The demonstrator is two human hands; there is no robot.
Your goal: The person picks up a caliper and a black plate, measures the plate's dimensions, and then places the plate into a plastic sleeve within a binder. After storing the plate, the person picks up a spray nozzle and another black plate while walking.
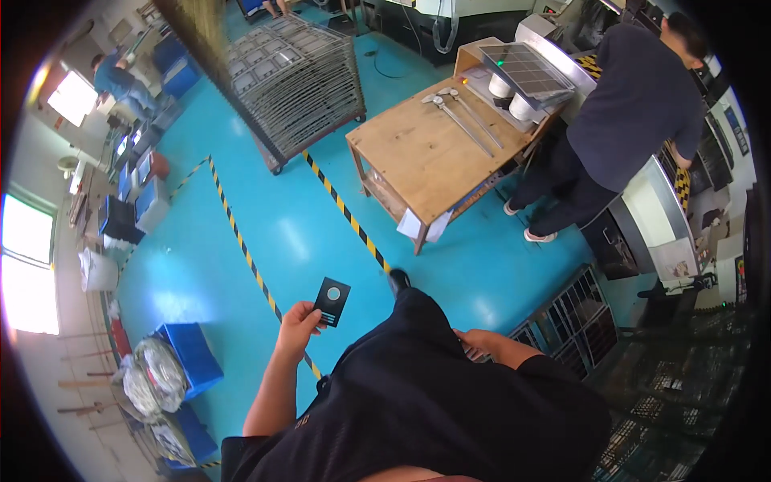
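My left hand (302, 325) pinches a thin, flat black plate (331, 302) by its lower left edge, thumb on top. The plate has a pale round spot, perhaps a hole, and several short light slots along its lower end. It is held up in front of my body over the blue floor. My right hand (475, 342) hangs low by my side, partly hidden by my dark shirt. Its thumb and fingers look apart, and nothing shows in them. Nearest to it is a metal rack (562, 321) standing low on the right.
Ahead stands a wooden table (409, 149) with two calipers (466, 120) and a dark gridded panel (526, 72) on white tubs. A person (634, 112) works at machines on the right. A wheeled drying rack (297, 88) stands beyond striped floor tape (345, 210). Blue bins (193, 359) line the left.
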